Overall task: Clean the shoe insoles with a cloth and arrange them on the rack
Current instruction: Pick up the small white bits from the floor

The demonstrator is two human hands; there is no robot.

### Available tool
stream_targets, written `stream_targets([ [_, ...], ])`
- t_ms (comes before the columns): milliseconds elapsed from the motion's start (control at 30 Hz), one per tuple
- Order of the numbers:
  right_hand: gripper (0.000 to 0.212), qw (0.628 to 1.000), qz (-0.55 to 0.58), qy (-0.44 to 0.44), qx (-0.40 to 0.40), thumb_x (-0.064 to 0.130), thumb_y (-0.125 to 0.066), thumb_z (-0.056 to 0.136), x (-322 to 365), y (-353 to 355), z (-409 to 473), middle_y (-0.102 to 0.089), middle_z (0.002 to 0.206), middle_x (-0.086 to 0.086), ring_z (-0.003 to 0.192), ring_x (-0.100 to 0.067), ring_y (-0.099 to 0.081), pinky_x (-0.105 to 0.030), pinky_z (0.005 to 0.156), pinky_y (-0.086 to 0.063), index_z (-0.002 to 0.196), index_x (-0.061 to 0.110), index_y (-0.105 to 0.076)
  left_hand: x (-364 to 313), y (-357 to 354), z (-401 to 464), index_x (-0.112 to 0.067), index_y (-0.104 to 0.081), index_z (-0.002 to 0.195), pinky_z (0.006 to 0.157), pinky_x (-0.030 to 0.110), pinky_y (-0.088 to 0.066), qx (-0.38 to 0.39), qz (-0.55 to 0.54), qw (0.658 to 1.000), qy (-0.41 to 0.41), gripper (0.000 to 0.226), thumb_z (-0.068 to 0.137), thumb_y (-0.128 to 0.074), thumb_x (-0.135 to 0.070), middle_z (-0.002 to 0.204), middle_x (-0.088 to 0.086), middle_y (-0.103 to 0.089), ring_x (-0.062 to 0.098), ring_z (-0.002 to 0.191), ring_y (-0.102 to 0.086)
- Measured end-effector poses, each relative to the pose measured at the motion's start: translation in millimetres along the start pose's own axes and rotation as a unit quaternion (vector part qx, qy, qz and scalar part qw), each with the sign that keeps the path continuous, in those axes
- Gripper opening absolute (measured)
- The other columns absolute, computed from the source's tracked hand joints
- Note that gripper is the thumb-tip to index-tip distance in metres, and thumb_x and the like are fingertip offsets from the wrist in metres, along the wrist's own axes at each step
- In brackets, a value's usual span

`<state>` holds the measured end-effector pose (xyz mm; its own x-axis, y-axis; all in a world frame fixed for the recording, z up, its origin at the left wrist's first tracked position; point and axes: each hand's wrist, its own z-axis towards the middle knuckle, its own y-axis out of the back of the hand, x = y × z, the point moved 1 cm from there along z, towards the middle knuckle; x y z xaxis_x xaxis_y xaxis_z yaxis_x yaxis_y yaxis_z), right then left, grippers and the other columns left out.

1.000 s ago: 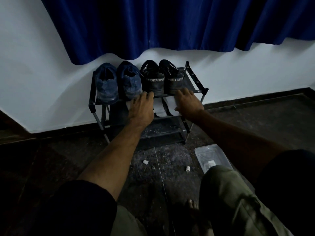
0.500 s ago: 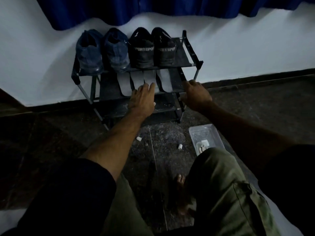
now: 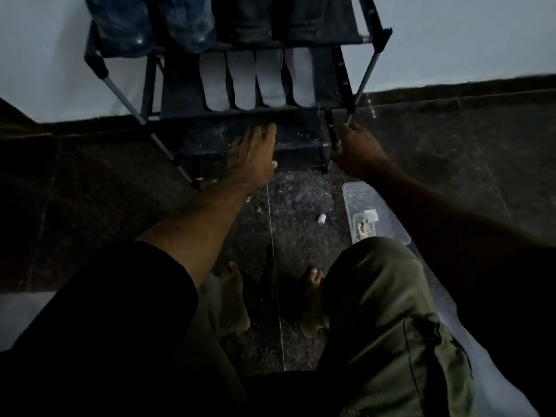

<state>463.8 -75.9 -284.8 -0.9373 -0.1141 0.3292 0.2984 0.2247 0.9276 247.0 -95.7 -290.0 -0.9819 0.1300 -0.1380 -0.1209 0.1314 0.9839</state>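
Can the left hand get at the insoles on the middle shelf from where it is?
Probably yes. The left hand lies flat on the lower shelf, just below and in front of the four insoles. The rack is open at the front, nothing lies between, and the top shelf leaves their near ends exposed.

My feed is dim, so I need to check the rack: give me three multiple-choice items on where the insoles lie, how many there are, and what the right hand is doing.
1. Where do the insoles lie?
A. on the rack's middle shelf
B. on the floor
C. in the plastic container

2. How many insoles show?
A. two
B. four
C. six

3. What is the right hand doing?
A. lying flat on the floor
B. holding a cloth
C. gripping the shoe rack at its front right post

Answers: 1 A, they lie side by side under the shoes; 2 B, four pale soles show; 3 C, its fingers curl round the post, while the left hand reaches to the lower shelf.
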Motion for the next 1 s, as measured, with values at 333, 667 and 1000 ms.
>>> stream_targets([
  [333, 0.066, 0.994, -0.001, -0.025, 0.11, 0.023, -0.064, 0.092, -65, -100, 52, -0.048, 0.138, -0.019, 0.122, -0.036, -0.051, -0.043, 0.095, -0.045, 0.148, 0.017, -0.029, 10, -112, 42, -0.012, -0.018, 0.15, 0.107, 0.046, -0.035, 0.085, -0.014, 0.996, 0.03, 0.081, 0.088, -0.067, -0.028, 0.148, 0.018, -0.035, 0.035, 0.133, -0.04],
  [667, 0.058, 0.98, -0.012, -0.045, 0.193, 0.028, -0.065, 0.09, -134, -232, 73, -0.05, 0.135, -0.02, 0.121, -0.038, -0.05, -0.041, 0.095, -0.045, 0.14, 0.009, -0.041, 26, -252, 64, -0.012, -0.019, 0.151, 0.108, 0.046, -0.035, 0.158, -0.013, 0.987, 0.042, 0.076, 0.09, -0.063, -0.024, 0.148, 0.015, -0.038, 0.032, 0.133, -0.04],
  [1000, 0.035, 0.968, 0.014, -0.074, 0.237, 0.026, -0.062, 0.092, -159, -333, 77, -0.053, 0.123, -0.017, 0.113, -0.038, -0.055, -0.039, 0.089, -0.045, 0.125, 0.017, -0.054, 47, -351, 32, -0.003, -0.055, 0.131, 0.074, 0.043, -0.054, 0.188, 0.007, 0.982, 0.025, 0.074, 0.064, -0.082, -0.015, 0.113, 0.023, -0.064, 0.041, 0.093, -0.065],
])
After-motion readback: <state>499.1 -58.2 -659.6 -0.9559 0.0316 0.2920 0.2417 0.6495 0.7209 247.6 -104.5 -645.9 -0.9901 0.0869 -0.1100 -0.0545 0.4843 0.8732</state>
